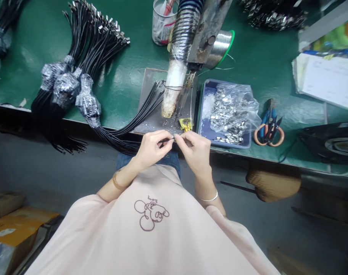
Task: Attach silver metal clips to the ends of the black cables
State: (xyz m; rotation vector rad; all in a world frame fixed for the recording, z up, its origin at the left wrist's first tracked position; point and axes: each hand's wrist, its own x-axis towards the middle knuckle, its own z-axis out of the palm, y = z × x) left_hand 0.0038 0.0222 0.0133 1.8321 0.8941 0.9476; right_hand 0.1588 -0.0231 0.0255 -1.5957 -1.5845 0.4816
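My left hand (154, 148) is closed in a pinch on the end of a thin black cable (163, 141), just over the table's front edge. Against its fingertips, my right hand (196, 151) pinches too; whatever lies between those fingers is too small and covered to make out. Left of my hands, a plastic-wrapped bundle of black cables (113, 138) hangs partly over the edge, several of its ends lying on a grey board (147, 82). Small metal connectors (231, 114) fill a blue tray (247, 143) on the right.
Above the board hang a taped hose (178, 57) and a metal bracket (204, 38) with a solder spool (221, 47). A yellow sponge piece (186, 124) lies close to my hands. Orange-handled cutters (268, 131) lie right of the tray. More cable bundles (65, 89) lie left.
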